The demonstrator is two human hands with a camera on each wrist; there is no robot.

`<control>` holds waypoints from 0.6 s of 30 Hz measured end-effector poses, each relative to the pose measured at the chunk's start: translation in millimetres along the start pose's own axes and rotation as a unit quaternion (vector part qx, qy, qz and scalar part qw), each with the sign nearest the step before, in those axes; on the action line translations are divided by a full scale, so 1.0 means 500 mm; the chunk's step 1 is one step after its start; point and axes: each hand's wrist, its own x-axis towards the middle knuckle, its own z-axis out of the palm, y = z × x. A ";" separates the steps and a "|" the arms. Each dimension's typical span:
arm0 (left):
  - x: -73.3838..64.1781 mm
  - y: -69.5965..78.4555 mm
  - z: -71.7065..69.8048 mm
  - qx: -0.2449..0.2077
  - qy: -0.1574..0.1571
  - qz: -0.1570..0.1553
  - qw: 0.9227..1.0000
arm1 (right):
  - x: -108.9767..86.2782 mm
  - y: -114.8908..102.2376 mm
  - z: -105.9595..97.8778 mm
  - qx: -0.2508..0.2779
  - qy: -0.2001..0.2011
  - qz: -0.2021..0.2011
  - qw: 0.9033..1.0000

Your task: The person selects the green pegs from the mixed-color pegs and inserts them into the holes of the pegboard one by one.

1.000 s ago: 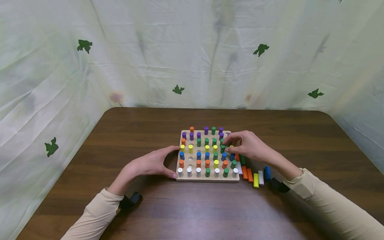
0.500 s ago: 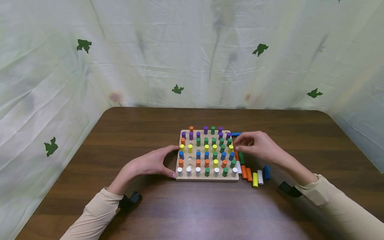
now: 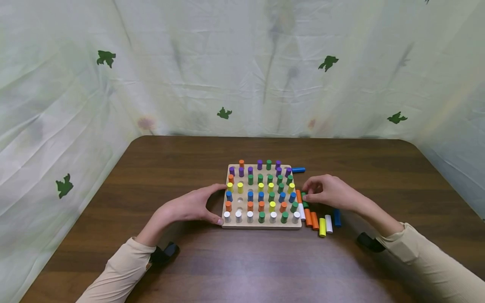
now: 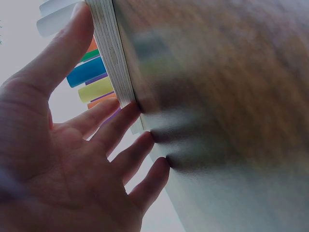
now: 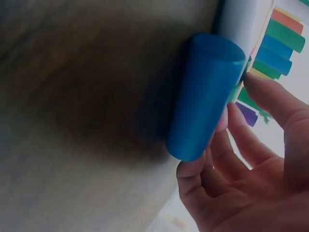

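Note:
A light wooden pegboard [image 3: 265, 227] stands on the table, filled with rows of coloured pegs. My left hand [image 3: 189, 205] steadies its left side, thumb at the front corner and fingertips along the edge. In the left wrist view, the thumb [image 4: 58, 58] touches the board's layered side [image 4: 113, 53] and the other fingers reach the tabletop. To the right of the board, my right hand [image 3: 330, 192] pinches the far end of a loose green peg [image 3: 305, 205] lying on the table. A blue peg [image 5: 205, 96] fills the foreground of the right wrist view, partly hiding the fingers.
Loose orange [image 3: 315, 221], white [image 3: 329, 224], yellow [image 3: 322, 227] and blue pegs lie along the board's right side. One more blue peg [image 3: 298, 170] rests by its back right corner. Several holes [image 3: 240, 200] show in the board. A pale curtain [image 3: 242, 67] hangs behind the table.
My right hand has left a green peg standing in the board and moved right, then down toward me to the loose green peg. My left hand has stayed at the board's edge.

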 end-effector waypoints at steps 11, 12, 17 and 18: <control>0.000 0.000 0.001 0.000 0.000 0.003 1.000 | 0.011 -0.001 -0.006 -0.004 -0.010 0.010 1.000; 0.000 0.000 0.001 -0.001 0.000 0.003 1.000 | 0.010 -0.001 -0.008 -0.002 -0.008 0.008 1.000; 0.000 0.000 0.002 -0.003 0.001 0.002 1.000 | 0.006 -0.003 -0.022 0.005 0.010 -0.007 1.000; -0.001 0.000 0.002 -0.003 0.000 0.002 1.000 | 0.006 -0.004 -0.025 0.006 0.015 -0.011 1.000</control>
